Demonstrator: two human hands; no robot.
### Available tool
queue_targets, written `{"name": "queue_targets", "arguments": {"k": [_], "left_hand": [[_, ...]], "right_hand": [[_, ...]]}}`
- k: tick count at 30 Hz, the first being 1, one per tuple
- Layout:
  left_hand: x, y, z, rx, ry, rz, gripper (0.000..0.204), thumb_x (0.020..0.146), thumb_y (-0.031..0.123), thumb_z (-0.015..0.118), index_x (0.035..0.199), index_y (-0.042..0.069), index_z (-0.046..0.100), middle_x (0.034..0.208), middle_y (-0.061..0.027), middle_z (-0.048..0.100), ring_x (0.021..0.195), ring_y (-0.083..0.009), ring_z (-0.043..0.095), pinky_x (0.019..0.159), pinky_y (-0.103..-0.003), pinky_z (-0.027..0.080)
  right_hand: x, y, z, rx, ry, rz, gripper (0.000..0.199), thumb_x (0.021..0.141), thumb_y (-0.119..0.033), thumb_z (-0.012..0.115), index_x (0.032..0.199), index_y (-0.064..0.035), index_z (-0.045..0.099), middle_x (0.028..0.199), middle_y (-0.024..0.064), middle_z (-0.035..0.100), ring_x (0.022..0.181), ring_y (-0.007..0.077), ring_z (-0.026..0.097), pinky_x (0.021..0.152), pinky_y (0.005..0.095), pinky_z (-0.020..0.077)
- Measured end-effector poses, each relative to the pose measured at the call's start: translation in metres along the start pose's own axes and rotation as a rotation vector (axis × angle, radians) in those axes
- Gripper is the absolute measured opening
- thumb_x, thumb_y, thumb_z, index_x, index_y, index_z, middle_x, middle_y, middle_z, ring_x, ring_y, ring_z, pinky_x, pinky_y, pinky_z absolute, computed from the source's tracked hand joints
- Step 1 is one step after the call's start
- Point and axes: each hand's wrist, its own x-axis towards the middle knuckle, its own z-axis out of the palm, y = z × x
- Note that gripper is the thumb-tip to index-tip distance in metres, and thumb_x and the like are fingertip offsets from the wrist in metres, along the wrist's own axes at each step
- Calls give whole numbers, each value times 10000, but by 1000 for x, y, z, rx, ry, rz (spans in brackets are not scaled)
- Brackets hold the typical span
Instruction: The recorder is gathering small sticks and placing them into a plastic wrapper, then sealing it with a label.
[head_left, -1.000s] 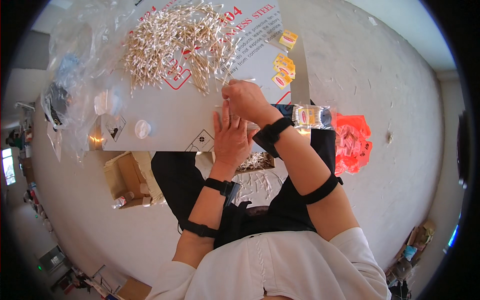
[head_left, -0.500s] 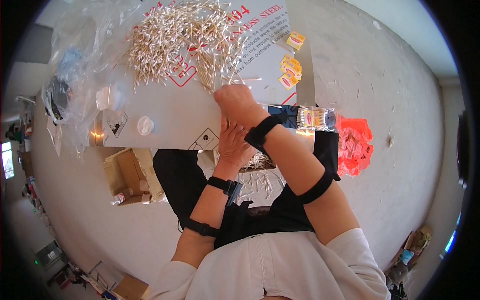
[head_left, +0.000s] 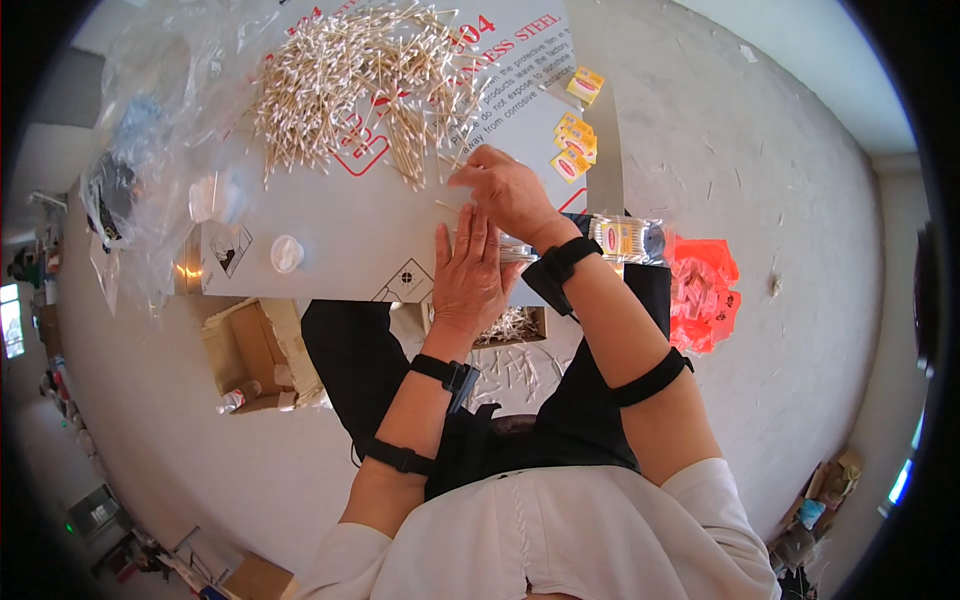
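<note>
My left hand (head_left: 468,275) lies palm down near the table's front edge, fingers stretched out flat. A small row of cotton swabs (head_left: 514,249) shows beside its thumb side, partly hidden under my right wrist. Just beyond the left fingertips, my right hand (head_left: 512,198) is raised with its fingers half bent and apart; nothing can be made out in them. One loose swab (head_left: 447,206) is close to the left fingertips. Farther off spreads a big heap of cotton swabs (head_left: 350,85). To the right is a clear pack of swabs with a yellow label (head_left: 622,238).
Yellow cards (head_left: 574,145) and a yellow-labelled packet (head_left: 584,86) lie at the right. Left are a white round tub (head_left: 287,253) and clear plastic bags (head_left: 150,120). Below the table edge are a cardboard box (head_left: 262,345), a box of swabs (head_left: 540,325) and a red bag (head_left: 705,290).
My right hand has loosened from a fist and shifted slightly right, off the left one. The left fingers, hidden before, now lie flat in sight, and the row of swabs shows beside them.
</note>
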Motion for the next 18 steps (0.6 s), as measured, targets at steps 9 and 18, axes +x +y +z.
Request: {"name": "queue_targets", "arguments": {"k": [9,18], "left_hand": [[0,3,0,71,-37,9,721,863,396,621,1429,12,392,1511,-139,355,1456,-321,211,1158,-542,157],[2,1,-2,-51,-6,-32,800,878,375,609,1489,8,246,1569,-205,200,1461,-359,176,1167,-540,133]], "right_hand": [[30,4,-2,-366,-225,-386,94,704,-79,685,785,-122,669,934,64,565,938,265,567,774,372,485],[-10,14,-20,-279,-46,-178,84,730,-105,689,744,-51,626,852,72,571,899,291,574,768,408,495]]}}
